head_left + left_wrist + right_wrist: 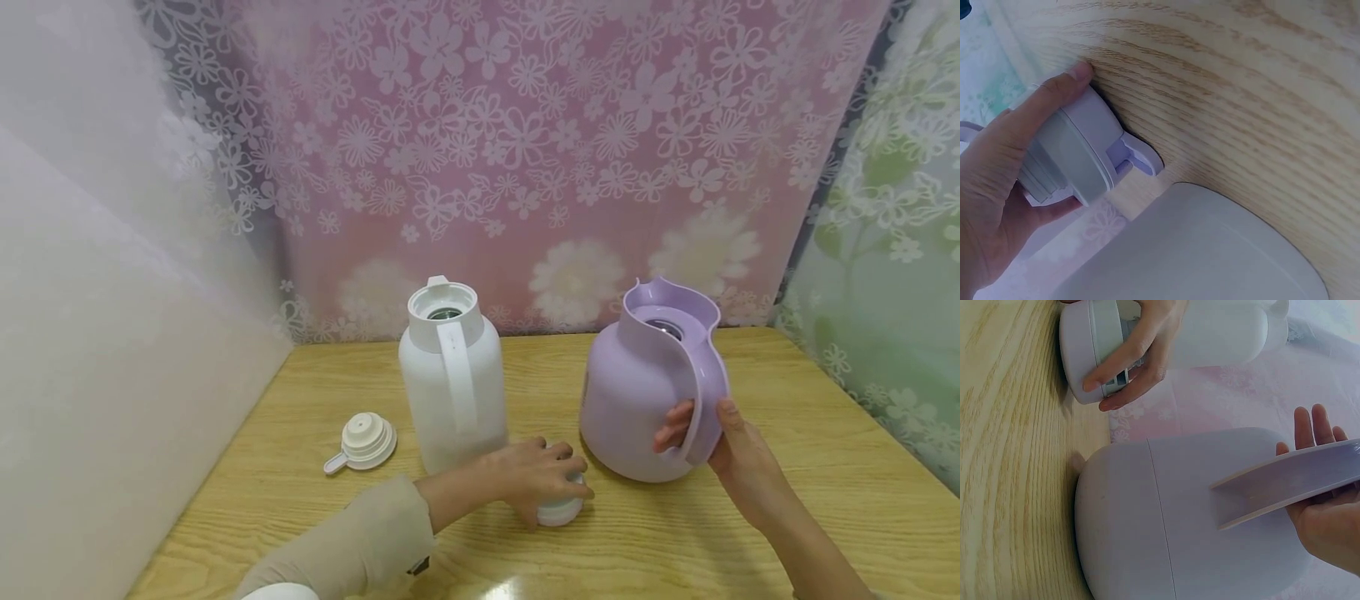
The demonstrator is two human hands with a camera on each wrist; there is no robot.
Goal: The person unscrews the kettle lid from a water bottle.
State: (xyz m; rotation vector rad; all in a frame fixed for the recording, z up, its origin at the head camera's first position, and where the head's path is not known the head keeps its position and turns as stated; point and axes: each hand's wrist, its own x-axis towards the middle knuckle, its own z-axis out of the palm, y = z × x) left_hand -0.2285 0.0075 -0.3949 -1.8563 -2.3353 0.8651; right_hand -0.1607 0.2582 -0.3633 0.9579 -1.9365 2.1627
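Observation:
My left hand [536, 479] grips a round lid [1094, 134] from above, thumb and fingers on opposite sides. This lid is pale lilac and grey with a small tab, and it sits low at the tabletop. On the right, my right hand [746, 475] is at the handle [1291, 478] of a purple thermos jug [626, 400]; its fingers pass through the handle loop and the thumb lies along the outside. That jug stands on the table with its mouth uncovered. Beside my left forearm stands a white thermos jug [453, 392], also uncovered.
A cream stopper [366, 440] with a tab lies on the wooden table [322, 379], left of the white jug. Behind stands a pink flowered backdrop [487, 167]; a pale wall [112, 292] borders the left and a green flowered panel [892, 250] the right.

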